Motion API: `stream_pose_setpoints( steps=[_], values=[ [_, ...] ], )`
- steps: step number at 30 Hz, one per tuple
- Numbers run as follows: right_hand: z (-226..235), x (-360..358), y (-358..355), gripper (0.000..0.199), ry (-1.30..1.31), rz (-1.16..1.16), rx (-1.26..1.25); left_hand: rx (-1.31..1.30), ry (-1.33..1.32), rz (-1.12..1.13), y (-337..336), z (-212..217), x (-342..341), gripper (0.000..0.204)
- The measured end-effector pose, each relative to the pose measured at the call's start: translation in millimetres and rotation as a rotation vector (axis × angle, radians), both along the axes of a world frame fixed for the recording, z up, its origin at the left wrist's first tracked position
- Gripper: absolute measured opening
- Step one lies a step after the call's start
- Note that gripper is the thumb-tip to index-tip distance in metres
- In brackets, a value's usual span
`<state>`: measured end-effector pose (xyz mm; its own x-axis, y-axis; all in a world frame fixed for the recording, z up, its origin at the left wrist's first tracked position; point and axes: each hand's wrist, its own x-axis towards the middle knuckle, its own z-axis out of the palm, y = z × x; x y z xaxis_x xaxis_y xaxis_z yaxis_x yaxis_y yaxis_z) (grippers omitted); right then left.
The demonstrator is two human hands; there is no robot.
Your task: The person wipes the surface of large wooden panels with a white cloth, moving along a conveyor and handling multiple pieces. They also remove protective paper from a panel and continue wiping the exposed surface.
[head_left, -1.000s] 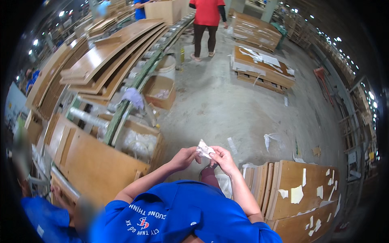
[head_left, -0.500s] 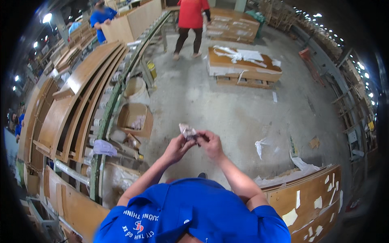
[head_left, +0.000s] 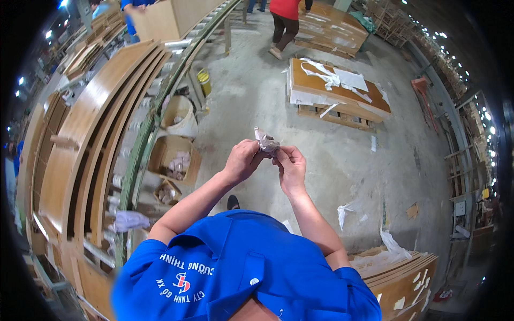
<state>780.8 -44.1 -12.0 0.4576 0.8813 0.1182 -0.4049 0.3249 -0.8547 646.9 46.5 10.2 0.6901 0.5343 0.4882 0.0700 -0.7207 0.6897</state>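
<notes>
Both of my hands are raised in front of my chest, over the concrete floor. My left hand (head_left: 242,159) and my right hand (head_left: 289,163) pinch a small crumpled wad of whitish paper or plastic (head_left: 265,142) between their fingertips. The wad sticks up a little above my fingers. My blue shirt (head_left: 235,273) fills the bottom of the view.
Long curved wooden panels (head_left: 91,134) lie on a roller conveyor (head_left: 144,139) at my left, with open cardboard boxes (head_left: 174,160) and a yellow can (head_left: 203,81) beside it. A pallet of boards (head_left: 337,88) stands ahead. A person in red (head_left: 284,21) walks far ahead. Panels (head_left: 401,278) are stacked at right.
The view has turned leftward and the conveyor with its panels has come nearer. My hands have stayed together on the wad and sit slightly higher in the frame.
</notes>
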Motion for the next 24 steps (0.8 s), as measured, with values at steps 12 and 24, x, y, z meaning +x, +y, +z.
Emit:
stream_pose_setpoints(
  steps=[12, 24],
  values=[
    [-13, 87, 88, 0.021, -0.413, -0.435, -0.001, -0.212, 0.077, -0.206, 114, 3, 140, 0.012],
    [-14, 296, 88, 0.021, 0.197, -0.559, -0.184, 0.713, 0.467, -0.199, 105, 10, 385, 0.010]
  ],
)
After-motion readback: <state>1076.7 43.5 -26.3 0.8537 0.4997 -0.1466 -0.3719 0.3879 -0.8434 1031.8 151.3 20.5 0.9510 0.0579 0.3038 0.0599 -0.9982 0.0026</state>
